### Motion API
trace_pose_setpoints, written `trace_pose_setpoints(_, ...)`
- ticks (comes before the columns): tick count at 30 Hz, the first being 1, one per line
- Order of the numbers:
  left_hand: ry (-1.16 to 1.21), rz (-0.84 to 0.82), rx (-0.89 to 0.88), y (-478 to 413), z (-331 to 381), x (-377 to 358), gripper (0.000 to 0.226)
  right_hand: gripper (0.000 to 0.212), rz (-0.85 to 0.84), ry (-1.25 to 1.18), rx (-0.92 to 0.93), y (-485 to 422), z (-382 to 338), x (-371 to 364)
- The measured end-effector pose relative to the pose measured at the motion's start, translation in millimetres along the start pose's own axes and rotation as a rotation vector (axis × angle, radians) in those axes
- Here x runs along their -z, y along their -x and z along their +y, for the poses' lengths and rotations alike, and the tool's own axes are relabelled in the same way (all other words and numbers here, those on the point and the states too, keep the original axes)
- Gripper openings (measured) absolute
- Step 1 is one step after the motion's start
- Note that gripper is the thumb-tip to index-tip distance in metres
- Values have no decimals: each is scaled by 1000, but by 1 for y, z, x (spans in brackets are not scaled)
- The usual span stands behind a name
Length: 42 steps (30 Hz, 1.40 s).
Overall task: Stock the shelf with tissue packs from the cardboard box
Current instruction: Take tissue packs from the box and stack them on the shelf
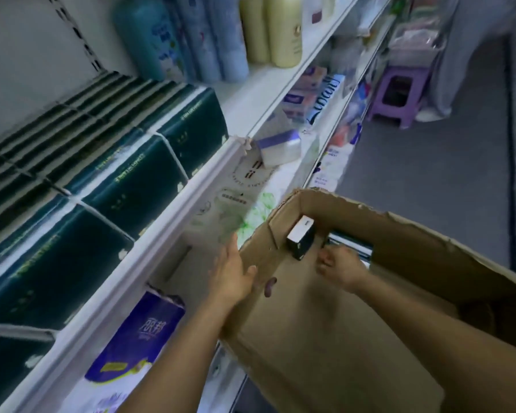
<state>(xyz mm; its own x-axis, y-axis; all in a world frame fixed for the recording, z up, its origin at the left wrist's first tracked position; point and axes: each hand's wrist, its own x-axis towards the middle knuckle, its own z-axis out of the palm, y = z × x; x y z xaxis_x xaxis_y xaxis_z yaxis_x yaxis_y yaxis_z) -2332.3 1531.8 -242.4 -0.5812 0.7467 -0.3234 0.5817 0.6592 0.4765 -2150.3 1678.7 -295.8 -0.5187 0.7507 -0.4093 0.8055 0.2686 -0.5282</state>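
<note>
The cardboard box (414, 242) is open, with torn brown rims, and is held up just beside the white shelf (161, 231). Only 2 packs show inside it, both at the far end. The right hand (338, 265) reaches deep into the box, and its fingers curl onto the near end of a dark pack (353, 247), which lies flat against the far wall and shows a glossy, silvery edge. Just left of it, in the corner, a second pack (301, 241) stands tilted on one end, dark on its sides with 1 white face turned up.

The left hand (233, 274) lies flat against the outside of the box's left wall. Its fingers are straight and close together and its thumb is spread toward the rim, near a dark oval hole (270, 286) in the cardboard.

On the shelf, tissue packs (128, 186) stand in tight rows. They are dark green, with pale lettering and white seams between them. Tall bottles (209, 40) stand further along the same shelf. A purple roll pack (143, 332) sits on the level below. A purple stool (399, 93) stands on the floor further down the aisle.
</note>
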Motion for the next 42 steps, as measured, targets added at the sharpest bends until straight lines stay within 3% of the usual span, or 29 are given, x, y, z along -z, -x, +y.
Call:
trace_pose_setpoints(1,-4,-9,14,-5,-3,-5,85,9,52,83,-15,-6,9,1)
trace_pose_setpoints(5,-132,-21,26,-14,-9,-23,82,36,114,383,-54,-25,36,6)
trace_pose_setpoints(12,-174,16,26,-16,-12,-27,76,42,130,729,-19,-37,59,-10)
trace_pose_setpoints(19,-151,14,48,-15,-7,-24,70,35,161,626,-150,-36,70,-12)
trace_pose_setpoints(23,-149,5,59,-13,-5,-23,70,37,147,722,-50,-28,74,-12)
trace_pose_setpoints(26,-143,91,15,-9,-4,-22,66,30,68,520,-53,-18,71,-14)
trace_pose_setpoints(29,-56,292,-176,1,1,-20,51,15,-29,-74,-188,-10,60,-12)
trace_pose_setpoints(31,0,354,-273,10,6,-18,41,10,-10,-319,-208,-6,49,-10)
trace_pose_setpoints(33,110,323,-266,18,10,-14,31,8,29,-453,-151,3,34,-5)
trace_pose_setpoints(36,516,134,-61,30,21,-6,24,8,160,-464,43,20,6,4)
trace_pose_setpoints(39,983,-54,227,44,33,7,26,10,363,-299,292,41,-23,18)
trace_pose_setpoints(42,1259,-130,312,56,38,26,39,17,519,-7,706,60,-42,33)
